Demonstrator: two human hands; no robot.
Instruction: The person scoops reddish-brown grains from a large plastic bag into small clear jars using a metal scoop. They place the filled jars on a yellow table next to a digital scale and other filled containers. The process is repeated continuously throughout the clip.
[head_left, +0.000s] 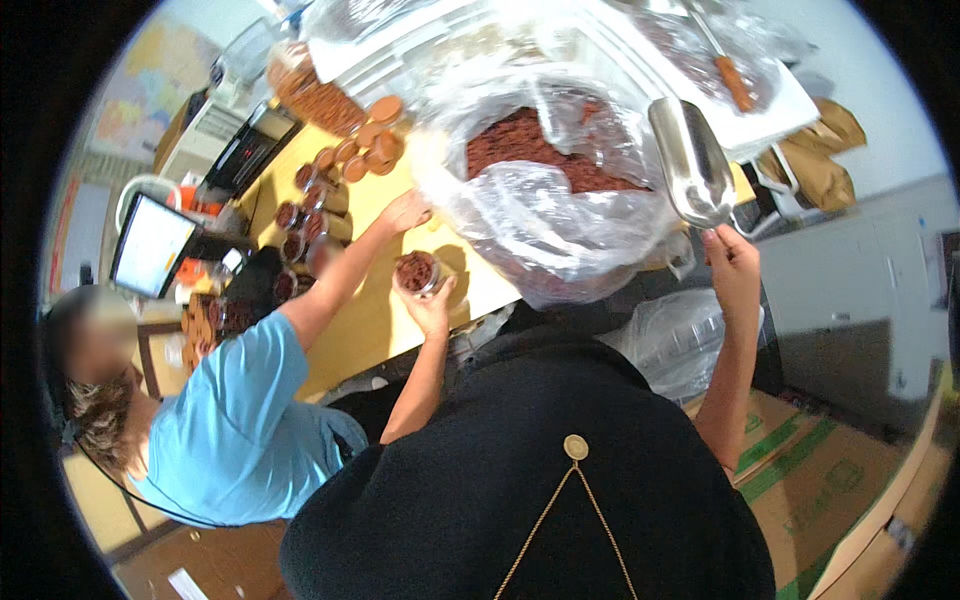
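My left hand (426, 304) holds a small clear jar (418, 272) filled with dark red-brown flakes or granules, near the front edge of the yellow table (360, 337). Raised at the right, my right hand (731, 259) grips the handle of a metal scoop (691, 161), whose bowl points away from me and looks bare. Between my hands lies a large clear plastic bag (517, 217), its mouth spread wide around a mass of red-brown flakes (510, 142). The scoop is beside the bag's right side.
A co-worker in a blue shirt (225, 420) reaches a hand (407, 211) over the table at the left. Several filled jars (315, 225) and jars with brown lids (382, 150) stand beyond that arm. A monitor (154, 244) is far left; another scoop with a wooden handle (733, 84) lies back right.
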